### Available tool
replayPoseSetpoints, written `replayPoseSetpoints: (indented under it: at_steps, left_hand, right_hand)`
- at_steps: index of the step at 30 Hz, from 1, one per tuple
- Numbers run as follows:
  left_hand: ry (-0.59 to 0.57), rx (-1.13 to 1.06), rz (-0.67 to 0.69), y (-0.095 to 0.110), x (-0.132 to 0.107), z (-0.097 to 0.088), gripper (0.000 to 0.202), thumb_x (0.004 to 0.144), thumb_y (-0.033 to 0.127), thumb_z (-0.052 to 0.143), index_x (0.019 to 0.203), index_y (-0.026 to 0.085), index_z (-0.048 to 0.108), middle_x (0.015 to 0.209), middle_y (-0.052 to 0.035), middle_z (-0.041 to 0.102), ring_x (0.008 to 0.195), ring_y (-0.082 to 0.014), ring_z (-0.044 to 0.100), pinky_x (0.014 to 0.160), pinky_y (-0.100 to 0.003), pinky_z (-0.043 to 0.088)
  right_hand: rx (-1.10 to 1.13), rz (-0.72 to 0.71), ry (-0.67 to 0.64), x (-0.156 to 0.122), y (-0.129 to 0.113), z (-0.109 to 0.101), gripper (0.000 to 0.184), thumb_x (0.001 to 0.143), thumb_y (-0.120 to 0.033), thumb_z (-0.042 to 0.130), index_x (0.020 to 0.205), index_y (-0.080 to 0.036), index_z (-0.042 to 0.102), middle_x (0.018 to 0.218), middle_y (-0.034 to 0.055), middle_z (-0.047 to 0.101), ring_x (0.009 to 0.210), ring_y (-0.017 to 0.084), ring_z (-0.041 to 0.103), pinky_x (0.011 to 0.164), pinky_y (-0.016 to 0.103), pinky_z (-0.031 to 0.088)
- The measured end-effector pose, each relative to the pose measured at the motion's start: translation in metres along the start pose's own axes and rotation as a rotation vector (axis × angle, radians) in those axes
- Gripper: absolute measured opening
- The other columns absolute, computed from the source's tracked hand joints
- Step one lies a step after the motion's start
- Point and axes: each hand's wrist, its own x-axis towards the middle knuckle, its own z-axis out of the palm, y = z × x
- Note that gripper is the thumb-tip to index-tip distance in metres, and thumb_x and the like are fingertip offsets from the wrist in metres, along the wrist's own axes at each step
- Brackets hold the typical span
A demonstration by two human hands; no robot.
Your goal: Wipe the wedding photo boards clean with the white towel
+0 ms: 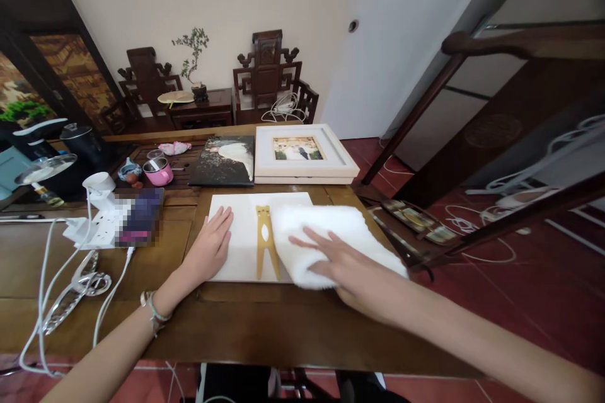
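My left hand [215, 244] lies flat on the left part of a white board [241, 204], fingers stretched out. On the board's right side, a fluffy white cloth [326, 217] hangs past the board's edge onto the table. My right hand [333, 258] rests on top of this cloth with its fingers spread. Between my hands is a tan, animal-shaped figure [263, 214] with two long legs and a white oval on its body; whether it is a loose piece or part of the board I cannot tell.
Behind the board are a dark picture panel [208, 160] and a white-framed picture [307, 170]. Left stand a power strip [101, 227] with cables, a phone blurred out, a silver hair claw [85, 280], a pink cup [161, 173] and kettles. A wooden chair [416, 113] is at right.
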Motion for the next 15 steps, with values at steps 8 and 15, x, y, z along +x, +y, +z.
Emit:
replayPoseSetpoints:
  at_steps: [8, 15]
  left_hand:
    - [0.046, -0.007, -0.044, 0.001, -0.002, 0.003, 0.048, 0.098, 0.022, 0.026, 0.143, 0.012, 0.035, 0.151, -0.0137, 0.033, 0.143, -0.0267, 0.021, 0.115, -0.055, 0.018]
    - [-0.012, 0.013, 0.012, 0.002, 0.0, 0.0, 0.048, 0.097, 0.021, 0.026, 0.143, 0.01, 0.035, 0.152, -0.014, 0.031, 0.144, -0.0251, 0.019, 0.115, -0.052, 0.019]
  right_hand:
    - [-0.039, 0.177, 0.104, 0.075, 0.006, -0.006, 0.063, 0.063, 0.01, 0.04, 0.119, -0.012, 0.059, 0.151, 0.0158, 0.03, 0.14, 0.038, 0.015, 0.106, 0.067, 0.021]
    - [-0.051, 0.049, -0.071, 0.018, -0.053, 0.005, 0.053, 0.061, 0.008, 0.044, 0.102, -0.014, 0.069, 0.153, 0.0136, 0.025, 0.139, 0.042, 0.011, 0.107, 0.069, 0.018]
